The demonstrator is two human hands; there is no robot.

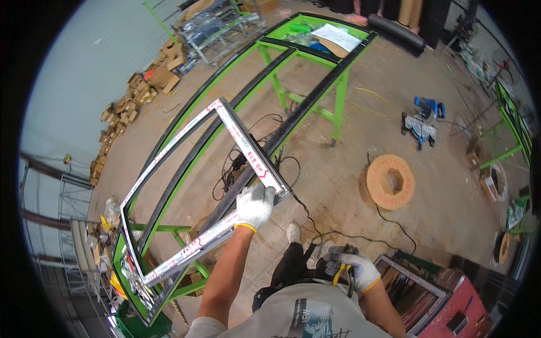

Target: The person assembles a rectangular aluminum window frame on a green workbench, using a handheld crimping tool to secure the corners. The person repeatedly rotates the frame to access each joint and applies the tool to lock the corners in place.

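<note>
A rectangular window frame of metal profile (pixel 243 143), wrapped in printed protective film, lies across the black-padded rails of a green workbench (pixel 312 91). At the frame's near corner rests my left hand (pixel 255 206) in a white knit glove, its fingers closed over the profile. Close to my waist, my right hand (pixel 359 270), also gloved, holds a dark tool with yellow-and-black handles (pixel 343 273); its exact kind cannot be told. A black cord or hose (pixel 310 217) runs down from near the frame's corner to the floor.
Paper and loose items fill the bench's far tray (pixel 364 41); small tools lie in its near-left tray (pixel 146 312). A large tape-like roll (pixel 405 186) and a blue miter saw (pixel 424 120) stand on the floor at right. Cables tangle beneath the bench. Cardboard boxes (pixel 162 78) line the wall.
</note>
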